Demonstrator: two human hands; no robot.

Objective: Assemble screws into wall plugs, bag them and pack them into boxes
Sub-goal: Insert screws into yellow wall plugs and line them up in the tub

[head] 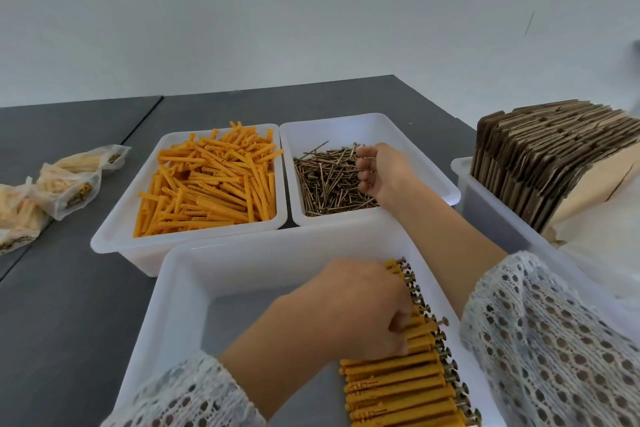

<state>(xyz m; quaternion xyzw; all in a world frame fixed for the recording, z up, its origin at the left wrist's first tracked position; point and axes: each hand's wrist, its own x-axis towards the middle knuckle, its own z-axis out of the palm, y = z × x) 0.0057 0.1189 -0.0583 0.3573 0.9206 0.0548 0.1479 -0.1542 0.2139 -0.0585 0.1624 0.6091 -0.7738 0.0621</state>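
Orange ribbed plugs (207, 180) are lying loose in a heap in the far-left white bin (114, 236); brass-toned screws (329, 180) are filling the bin (367, 121) just beside it on the right. In the near bin (180, 288), assembled plugs (398, 388) are sitting in a neat row side by side, each with a screw head sticking out on the right end. The left hand (360, 308) is resting on top of that row, fingers curled down onto the plugs; cannot tell whether they are gripping any. The right hand (381, 170) is reaching into the screw bin, fingers curled and pinching at a few screws. Both wrists are showing white openwork sleeves (554, 340). On the grey worktop (69, 288) at the left, three clear bags (65, 187) are lying filled with pale plugs, near each other, well apart from the bins. At the right, flattened cardboard boxes (540, 156) are standing on edge in another white bin (485, 198). No readable writing or labels anywhere; moulded marks on the plugs are too small to read.
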